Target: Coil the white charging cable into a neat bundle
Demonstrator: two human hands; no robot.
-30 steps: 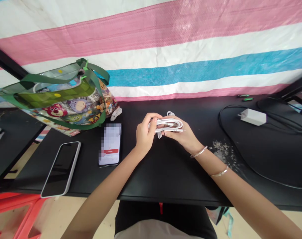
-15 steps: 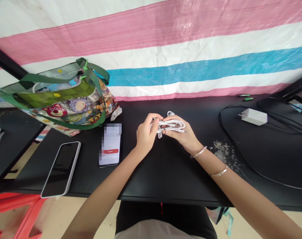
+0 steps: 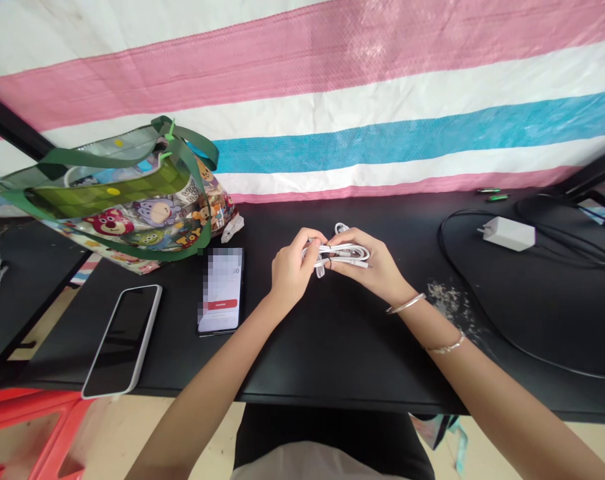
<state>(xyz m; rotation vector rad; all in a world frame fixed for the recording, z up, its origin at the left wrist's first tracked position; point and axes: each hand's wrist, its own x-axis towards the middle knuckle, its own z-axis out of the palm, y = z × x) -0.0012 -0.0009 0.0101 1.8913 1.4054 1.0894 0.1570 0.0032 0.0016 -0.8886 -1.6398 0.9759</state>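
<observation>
A white cable (image 3: 350, 251), coiled into a flat bundle, is held between both hands above the black table (image 3: 302, 353). A thin dark tie circles the coil near its middle. My left hand (image 3: 293, 265) pinches the bundle's left end between thumb and fingers. Around its right part curl the fingers of my right hand (image 3: 377, 261), thumb below and fingers above. One loop of white cable shows just behind the right fingers, and another piece hangs below the left thumb. Some fingertips are hidden by the coil.
Left of my hands lie a phone with a lit screen (image 3: 221, 290) and a dark-screened phone (image 3: 123, 340). A cartoon-print bag (image 3: 147, 207) stands behind them. To the right are a white power adapter (image 3: 509, 234), a black cord (image 3: 475, 300) and green batteries (image 3: 497, 198).
My right hand and wrist have shifted slightly to the right and turned a little, still on the coil. The left hand has barely moved.
</observation>
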